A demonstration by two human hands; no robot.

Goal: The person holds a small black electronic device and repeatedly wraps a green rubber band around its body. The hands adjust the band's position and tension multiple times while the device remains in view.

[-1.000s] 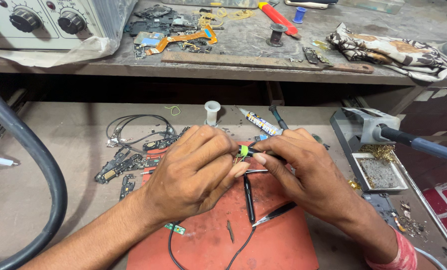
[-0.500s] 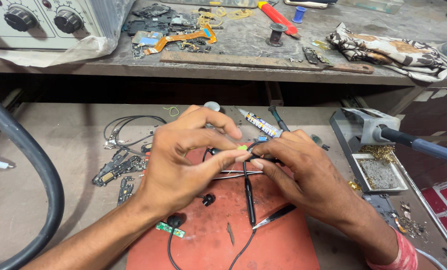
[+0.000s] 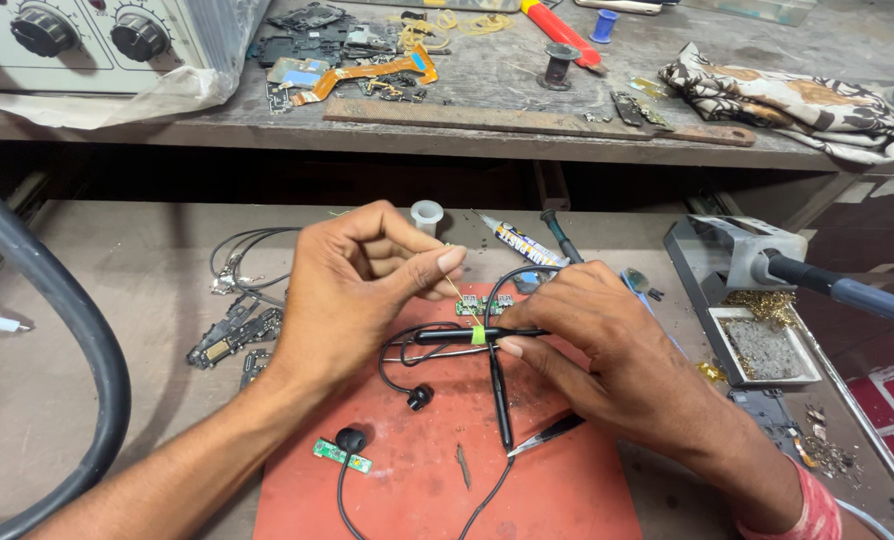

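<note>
My left hand (image 3: pixel 352 290) hovers over a red work mat (image 3: pixel 437 490), thumb and forefinger pinched on a thin yellowish strip that runs down to a green band on a black earphone cable (image 3: pixel 447 337). Pressing that cable's black stem down near the green band is my right hand (image 3: pixel 607 350). The cable loops across the mat to two black earbuds (image 3: pixel 419 398). A small green circuit board (image 3: pixel 342 454) lies by the lower earbud. Two tiny boards (image 3: pixel 482 303) sit just behind my fingers. Tweezers (image 3: pixel 547 435) rest under my right wrist.
A soldering iron stand (image 3: pixel 742 255) with a blue-handled iron and a brass-wool tray (image 3: pixel 767 345) sits to the right. Phone parts and black cables (image 3: pixel 237 320) lie left. A glue tube (image 3: pixel 522 243) and white cap (image 3: pixel 427 213) are behind. The upper shelf holds a dial-fronted unit (image 3: pixel 77 40), boards, cloth.
My left hand has lifted and pulled away to the left, drawing the thin strip out from the green band. The earbuds and small green board, covered before, now show.
</note>
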